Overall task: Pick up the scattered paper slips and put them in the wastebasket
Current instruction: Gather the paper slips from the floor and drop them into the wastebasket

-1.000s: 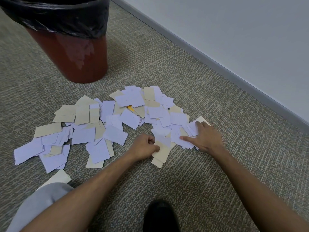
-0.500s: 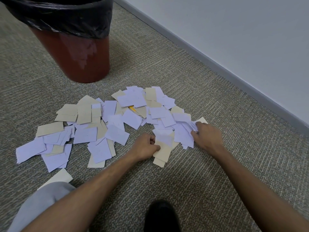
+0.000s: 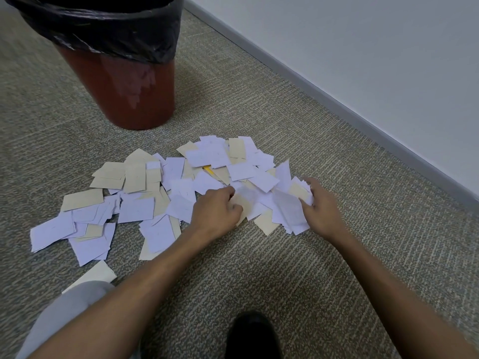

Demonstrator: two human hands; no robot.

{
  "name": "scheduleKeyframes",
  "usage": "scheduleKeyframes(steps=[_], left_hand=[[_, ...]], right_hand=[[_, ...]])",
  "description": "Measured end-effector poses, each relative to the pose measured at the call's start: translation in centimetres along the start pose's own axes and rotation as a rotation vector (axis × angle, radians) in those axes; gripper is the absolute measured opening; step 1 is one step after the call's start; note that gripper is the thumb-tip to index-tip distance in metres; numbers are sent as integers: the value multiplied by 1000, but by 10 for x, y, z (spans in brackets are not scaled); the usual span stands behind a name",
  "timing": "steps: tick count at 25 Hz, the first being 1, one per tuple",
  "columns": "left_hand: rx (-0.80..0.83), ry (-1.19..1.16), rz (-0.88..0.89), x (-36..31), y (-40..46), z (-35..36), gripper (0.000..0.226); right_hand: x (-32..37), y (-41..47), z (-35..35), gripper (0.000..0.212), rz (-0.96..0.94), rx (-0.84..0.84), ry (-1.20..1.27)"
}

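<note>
both hands [image 3: 269, 211] bunching paper slips [image 3: 134, 177] — blurred

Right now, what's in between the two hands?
In the head view, a bunch of white and tan paper slips lies on the carpet between the left hand and right hand.

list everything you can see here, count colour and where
paper slips: dozens, white and tan, one yellow, scattered on the carpet
wastebasket: one, red-brown with black liner, upright beyond the slips
carpet: grey-beige, whole floor
wall: pale, with grey baseboard, right side
shoe: one, black, bottom centre
knee: grey fabric, bottom left
left hand: curled on slips, mid-pile
right hand: gathering slips at pile's right edge
</note>
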State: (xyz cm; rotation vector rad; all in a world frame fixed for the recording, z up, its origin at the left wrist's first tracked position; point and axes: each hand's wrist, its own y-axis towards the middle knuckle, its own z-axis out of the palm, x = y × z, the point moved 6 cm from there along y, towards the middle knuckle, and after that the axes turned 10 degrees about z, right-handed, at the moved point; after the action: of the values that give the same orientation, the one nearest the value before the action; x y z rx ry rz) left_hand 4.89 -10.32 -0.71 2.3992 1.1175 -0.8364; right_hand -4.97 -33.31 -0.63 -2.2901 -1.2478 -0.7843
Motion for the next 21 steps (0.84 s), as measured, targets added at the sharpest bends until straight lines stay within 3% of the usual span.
scheduleKeyframes(steps=[3,8,16,18,21], left_hand=[[93,44,48,-3,-8,12,17],[105,33,39,4,-7,16,16],[91,0,2,12,-5,20,20],[82,-24,-4,13,-4,19,25],[22,-86,-26,12,2,9,25]], right_hand=[[-2,-1,4,62,-31,-2,-181],[0,-3,-1,44,-165,-43,-271],[-3,0,-8,53,46,11,-67],[-4,1,-7,43,94,38,-78],[7,1,-14,34,11,5,-90]])
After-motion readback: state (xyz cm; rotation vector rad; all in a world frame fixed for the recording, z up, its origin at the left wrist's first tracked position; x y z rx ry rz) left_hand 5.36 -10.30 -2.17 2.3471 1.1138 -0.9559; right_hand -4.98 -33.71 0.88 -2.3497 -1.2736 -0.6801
